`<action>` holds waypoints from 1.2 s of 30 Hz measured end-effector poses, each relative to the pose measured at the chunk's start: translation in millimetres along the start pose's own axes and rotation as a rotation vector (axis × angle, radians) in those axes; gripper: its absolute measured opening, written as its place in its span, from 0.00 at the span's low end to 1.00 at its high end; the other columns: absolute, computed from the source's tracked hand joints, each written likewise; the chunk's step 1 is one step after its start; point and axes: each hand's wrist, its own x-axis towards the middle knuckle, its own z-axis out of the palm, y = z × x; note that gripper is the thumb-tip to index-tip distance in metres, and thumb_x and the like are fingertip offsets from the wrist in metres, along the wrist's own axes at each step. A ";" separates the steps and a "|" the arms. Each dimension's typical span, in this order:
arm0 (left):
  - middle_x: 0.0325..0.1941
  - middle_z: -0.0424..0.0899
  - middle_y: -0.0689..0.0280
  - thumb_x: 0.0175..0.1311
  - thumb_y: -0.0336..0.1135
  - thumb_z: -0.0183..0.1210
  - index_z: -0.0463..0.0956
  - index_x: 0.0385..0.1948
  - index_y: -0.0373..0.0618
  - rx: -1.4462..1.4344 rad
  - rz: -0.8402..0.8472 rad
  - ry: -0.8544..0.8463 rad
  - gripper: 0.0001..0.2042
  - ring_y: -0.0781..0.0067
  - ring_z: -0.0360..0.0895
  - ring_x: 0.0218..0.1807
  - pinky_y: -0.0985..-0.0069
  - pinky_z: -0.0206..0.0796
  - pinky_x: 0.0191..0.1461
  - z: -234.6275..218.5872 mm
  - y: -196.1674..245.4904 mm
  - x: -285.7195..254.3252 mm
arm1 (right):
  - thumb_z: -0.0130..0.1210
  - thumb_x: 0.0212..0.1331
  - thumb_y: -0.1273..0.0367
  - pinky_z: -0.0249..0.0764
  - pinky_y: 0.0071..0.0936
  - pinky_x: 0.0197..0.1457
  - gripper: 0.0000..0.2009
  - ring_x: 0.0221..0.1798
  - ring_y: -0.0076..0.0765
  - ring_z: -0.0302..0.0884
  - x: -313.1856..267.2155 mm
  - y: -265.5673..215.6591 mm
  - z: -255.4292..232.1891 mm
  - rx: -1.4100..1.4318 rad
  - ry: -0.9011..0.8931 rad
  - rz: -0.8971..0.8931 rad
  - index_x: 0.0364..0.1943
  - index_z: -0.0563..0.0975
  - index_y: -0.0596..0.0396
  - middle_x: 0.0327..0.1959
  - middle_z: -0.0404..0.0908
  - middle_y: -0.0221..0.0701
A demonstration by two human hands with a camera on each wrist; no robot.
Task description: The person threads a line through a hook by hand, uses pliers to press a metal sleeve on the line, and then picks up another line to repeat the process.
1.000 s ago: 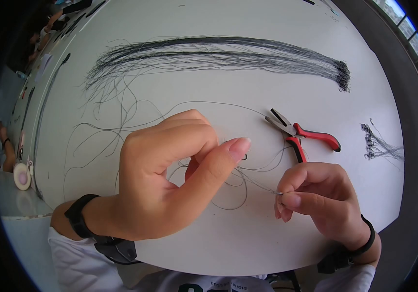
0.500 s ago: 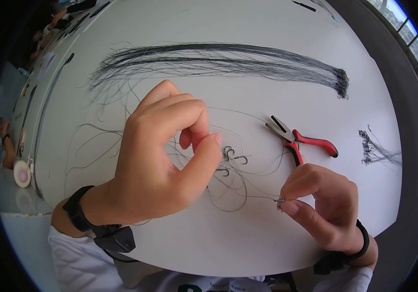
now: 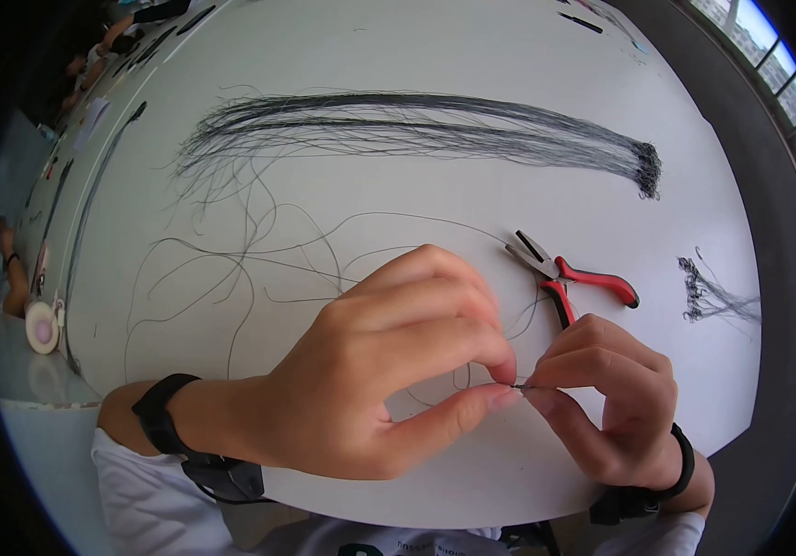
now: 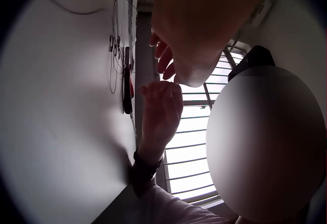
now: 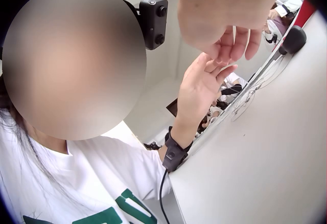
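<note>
In the head view the left hand [image 3: 398, 371] and right hand [image 3: 611, 398] meet low over the table, fingertips almost touching. Between them is a small dark metal piece [image 3: 521, 386], pinched by the right thumb and index finger; the left thumb and index finger pinch its other end. Its exact shape is too small to tell. Thin dark strands [image 3: 245, 252] curve over the table behind and left of the left hand, partly hidden by it. Pliers with red handles [image 3: 599, 278] lie just beyond the right hand, jaws apart.
A long bundle of dark strands [image 3: 398, 100] stretches across the table's far part, its knotted end at the right. A smaller bundle [image 3: 699, 292] lies near the right edge. At the far left is a round white object [image 3: 42, 329]; a black pen-like item [image 3: 581, 22] lies at the back.
The left hand has come down and right from above the strands to the right hand, its thumb and index finger now at the small metal piece. The right hand has hardly moved.
</note>
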 end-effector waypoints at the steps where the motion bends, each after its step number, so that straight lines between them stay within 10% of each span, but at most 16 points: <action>1: 0.30 0.77 0.63 0.47 0.23 0.60 0.75 0.28 0.40 -0.054 -0.030 -0.024 0.06 0.59 0.73 0.42 0.69 0.66 0.45 0.6 0.4 -0.9 | 0.58 0.33 0.84 0.65 0.24 0.25 0.11 0.23 0.32 0.70 0.3 -0.3 0.4 -0.025 -0.005 -0.016 0.26 0.77 0.59 0.22 0.75 0.31; 14: 0.28 0.77 0.63 0.45 0.18 0.60 0.75 0.27 0.38 -0.106 -0.139 -0.049 0.08 0.64 0.73 0.34 0.71 0.65 0.38 6.6 -0.2 -5.0 | 0.61 0.32 0.81 0.65 0.25 0.23 0.12 0.23 0.33 0.69 0.9 4.4 5.8 -0.235 -0.003 -0.180 0.26 0.76 0.57 0.22 0.74 0.29; 25: 0.28 0.78 0.60 0.46 0.18 0.59 0.76 0.28 0.37 -0.033 -0.134 0.020 0.07 0.68 0.76 0.30 0.77 0.67 0.32 9.0 3.3 -5.8 | 0.57 0.43 0.83 0.71 0.21 0.28 0.07 0.25 0.27 0.74 -2.6 1.3 -0.5 0.136 -0.136 0.209 0.29 0.77 0.61 0.24 0.76 0.32; 36: 0.29 0.79 0.61 0.47 0.19 0.60 0.76 0.29 0.37 -0.140 -0.193 0.003 0.07 0.68 0.77 0.32 0.78 0.68 0.34 11.2 2.1 -8.4 | 0.56 0.40 0.85 0.70 0.21 0.28 0.09 0.25 0.30 0.74 1.1 -1.6 1.7 0.031 -0.043 0.081 0.28 0.76 0.61 0.23 0.75 0.34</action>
